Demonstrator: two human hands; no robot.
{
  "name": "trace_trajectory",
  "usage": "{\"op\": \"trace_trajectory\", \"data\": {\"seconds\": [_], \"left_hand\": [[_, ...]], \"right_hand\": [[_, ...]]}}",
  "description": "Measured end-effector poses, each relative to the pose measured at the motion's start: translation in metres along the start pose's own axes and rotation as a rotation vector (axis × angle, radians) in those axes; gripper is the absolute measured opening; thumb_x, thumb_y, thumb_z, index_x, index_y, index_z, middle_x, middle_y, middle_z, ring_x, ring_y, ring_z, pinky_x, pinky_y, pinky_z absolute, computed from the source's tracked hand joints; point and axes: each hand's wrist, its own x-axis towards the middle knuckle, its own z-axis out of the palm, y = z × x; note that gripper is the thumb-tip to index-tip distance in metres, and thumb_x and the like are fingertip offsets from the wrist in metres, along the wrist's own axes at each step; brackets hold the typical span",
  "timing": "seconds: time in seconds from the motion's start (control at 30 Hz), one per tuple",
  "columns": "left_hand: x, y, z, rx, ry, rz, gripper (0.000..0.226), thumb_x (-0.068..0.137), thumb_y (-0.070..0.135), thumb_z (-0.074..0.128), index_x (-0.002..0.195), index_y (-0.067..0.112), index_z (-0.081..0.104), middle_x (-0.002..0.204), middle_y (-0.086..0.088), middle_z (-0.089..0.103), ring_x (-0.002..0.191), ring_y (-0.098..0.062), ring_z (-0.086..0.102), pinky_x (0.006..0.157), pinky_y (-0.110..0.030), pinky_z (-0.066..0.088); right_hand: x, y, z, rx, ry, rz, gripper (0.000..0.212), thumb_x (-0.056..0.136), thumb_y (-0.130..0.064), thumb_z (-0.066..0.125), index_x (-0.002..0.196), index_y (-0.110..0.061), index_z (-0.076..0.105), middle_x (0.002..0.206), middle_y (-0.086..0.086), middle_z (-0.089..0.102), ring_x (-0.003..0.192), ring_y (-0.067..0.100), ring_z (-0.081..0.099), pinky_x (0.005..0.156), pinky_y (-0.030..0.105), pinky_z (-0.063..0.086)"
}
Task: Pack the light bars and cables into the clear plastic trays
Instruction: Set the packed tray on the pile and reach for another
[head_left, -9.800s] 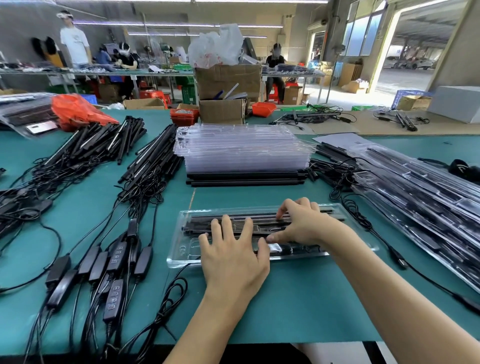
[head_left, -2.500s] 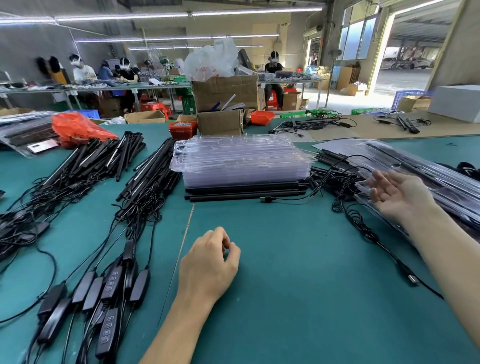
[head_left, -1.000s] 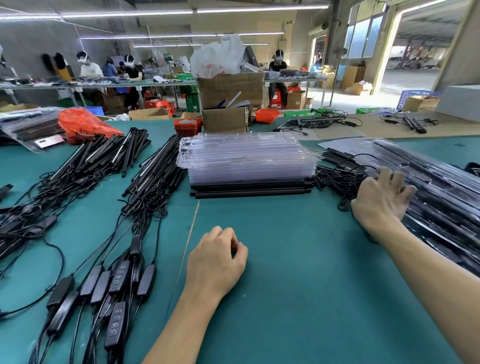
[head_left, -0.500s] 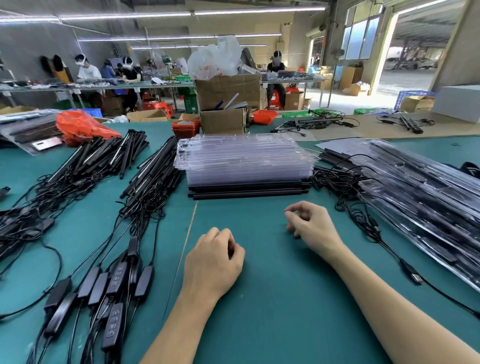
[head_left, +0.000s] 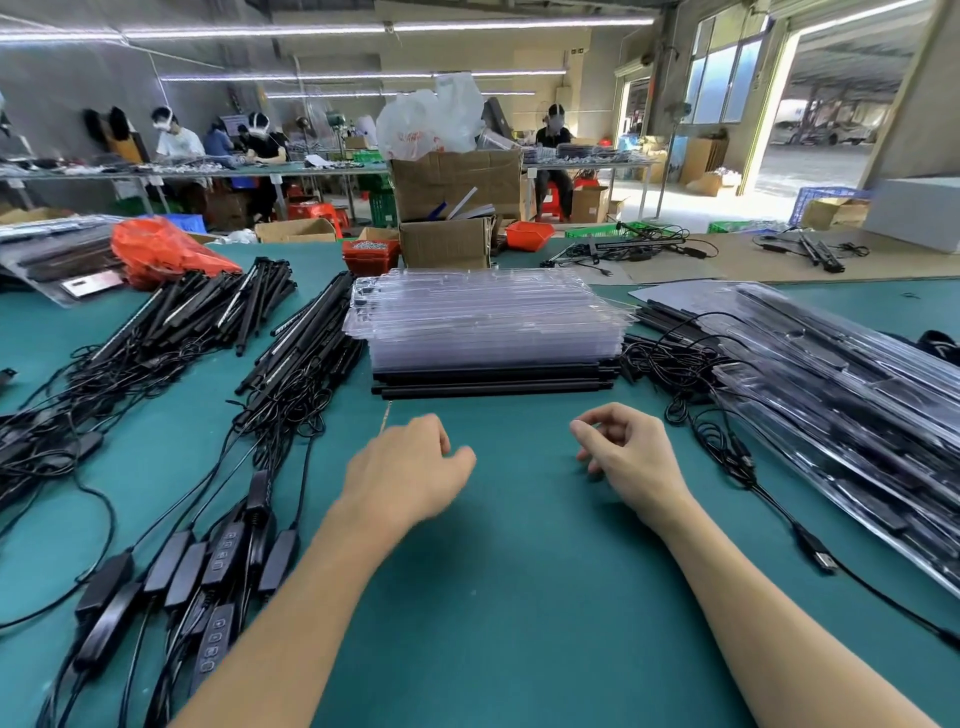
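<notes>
At mid-frame both hands, left (head_left: 410, 478) and right (head_left: 631, 457), rest on the green desk (head_left: 519, 597) below the tray stack (head_left: 488, 322), fingers loosely curled, holding nothing.

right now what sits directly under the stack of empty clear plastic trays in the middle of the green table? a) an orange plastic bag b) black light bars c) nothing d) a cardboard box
b: the stack of empty clear plastic trays rests on long black light bars lying flat on the green table.
</notes>
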Motion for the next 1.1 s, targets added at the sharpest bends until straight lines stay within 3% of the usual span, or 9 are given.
{"op": "trace_trajectory", "data": {"seconds": [0.1,0.2,0.33,0.47,0.7,0.8,0.9,1.1], "left_hand": [[0.023,0.003,-0.029,0.009,0.221,0.078,0.015,0.094,0.037,0.052,0.099,0.024,0.058,0.09,0.003,0.063,0.09,-0.024,0.06,0.078,-0.036,0.048],[0.049,0.0,-0.05,0.057,0.428,0.205,0.02,0.096,0.019,0.051,0.114,0.017,0.059,0.111,-0.006,0.06,0.106,-0.029,0.052,0.083,-0.042,0.046],[0.078,-0.014,-0.068,0.244,0.384,0.183,0.044,0.098,0.009,0.045,0.141,0.016,0.048,0.139,-0.012,0.049,0.128,-0.033,0.042,0.097,-0.047,0.042],[0.093,-0.026,-0.068,0.298,0.234,0.114,0.03,0.099,0.007,0.043,0.125,0.014,0.057,0.125,-0.012,0.062,0.111,-0.034,0.058,0.092,-0.047,0.049],[0.095,-0.032,-0.067,0.39,0.331,0.189,0.025,0.096,0.0,0.047,0.103,0.009,0.069,0.109,-0.01,0.067,0.101,-0.033,0.062,0.081,-0.044,0.053],[0.095,-0.027,-0.073,0.431,0.368,0.226,0.017,0.095,0.004,0.049,0.099,0.006,0.066,0.102,-0.012,0.064,0.097,-0.032,0.061,0.074,-0.044,0.053],[0.096,-0.023,-0.077,0.455,0.392,0.24,0.008,0.092,0.014,0.057,0.097,0.008,0.06,0.099,-0.01,0.06,0.095,-0.03,0.057,0.077,-0.043,0.052],[0.098,-0.02,-0.072,0.548,0.381,0.296,0.015,0.093,0.016,0.056,0.091,0.017,0.041,0.099,-0.007,0.055,0.099,-0.029,0.054,0.078,-0.04,0.043]], "right_hand": [[0.002,0.0,-0.001,0.018,0.003,0.015,0.006,0.088,-0.007,0.073,0.088,-0.007,0.067,0.059,0.007,0.063,0.047,0.009,0.058,0.046,0.025,0.049],[0.003,0.001,-0.002,0.018,0.007,0.023,0.007,0.086,-0.003,0.072,0.089,-0.004,0.066,0.058,0.005,0.063,0.044,0.008,0.055,0.044,0.021,0.045],[0.004,0.0,0.0,0.027,0.022,0.03,0.005,0.087,-0.002,0.071,0.087,-0.002,0.065,0.057,0.007,0.062,0.042,0.007,0.054,0.042,0.018,0.043],[0.005,-0.001,0.001,0.002,0.035,0.037,0.006,0.089,-0.006,0.069,0.085,-0.003,0.066,0.058,0.009,0.063,0.042,0.007,0.054,0.042,0.019,0.043],[0.002,-0.002,0.001,0.003,0.034,0.029,0.008,0.089,-0.009,0.071,0.085,-0.003,0.067,0.059,0.012,0.064,0.043,0.008,0.055,0.043,0.019,0.043],[0.001,-0.003,0.0,0.007,0.033,0.034,0.01,0.089,-0.01,0.072,0.085,-0.003,0.067,0.059,0.011,0.064,0.043,0.008,0.055,0.043,0.02,0.044],[0.001,-0.003,0.0,0.008,0.031,0.038,0.01,0.089,-0.012,0.072,0.085,-0.004,0.067,0.059,0.01,0.064,0.043,0.008,0.056,0.044,0.021,0.045],[-0.001,-0.004,0.0,0.007,0.034,0.04,0.011,0.09,-0.012,0.071,0.085,-0.003,0.067,0.059,0.012,0.063,0.043,0.007,0.056,0.043,0.022,0.045]]}}
